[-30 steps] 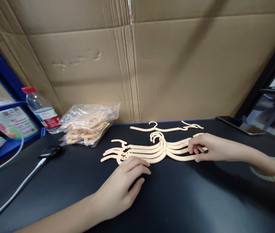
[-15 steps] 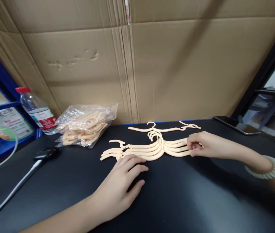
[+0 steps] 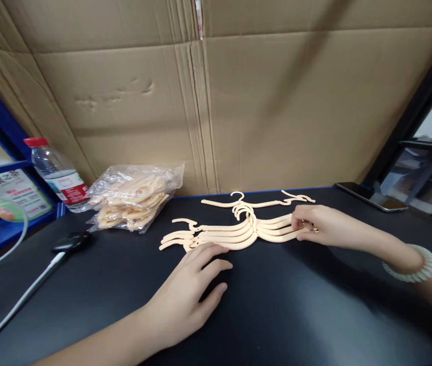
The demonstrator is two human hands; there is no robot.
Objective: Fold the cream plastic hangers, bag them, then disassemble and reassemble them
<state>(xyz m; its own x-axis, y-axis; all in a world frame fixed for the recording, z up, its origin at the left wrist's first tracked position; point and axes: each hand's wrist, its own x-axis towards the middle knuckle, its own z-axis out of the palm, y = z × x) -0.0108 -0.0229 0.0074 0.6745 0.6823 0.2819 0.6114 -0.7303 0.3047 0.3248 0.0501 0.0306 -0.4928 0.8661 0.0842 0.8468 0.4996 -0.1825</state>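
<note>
Several cream folding clothes hangers (image 3: 231,233) lie nested together on the black table, their hooks bunched at the middle. My right hand (image 3: 315,224) pinches the right ends of this group, with the fingers closed round them; the exact grip is partly hidden. Fingers apart, my left hand (image 3: 196,284) rests along the near edge of the left arms, its fingertips touching or just beside the nearest hanger. Behind the group lies a separate cream hanger (image 3: 261,204), its hook pointing away from me and its right end piece folded outward.
A clear plastic bag (image 3: 134,195) of more hangers sits at the back left, beside a red-capped bottle (image 3: 63,178). A black device (image 3: 71,242) with a white cable lies at left. A phone (image 3: 370,196) lies at back right. Cardboard (image 3: 296,101) walls the back.
The right hand and the right ends of the grouped hangers have shifted very slightly up and left. My left hand stays in place.
</note>
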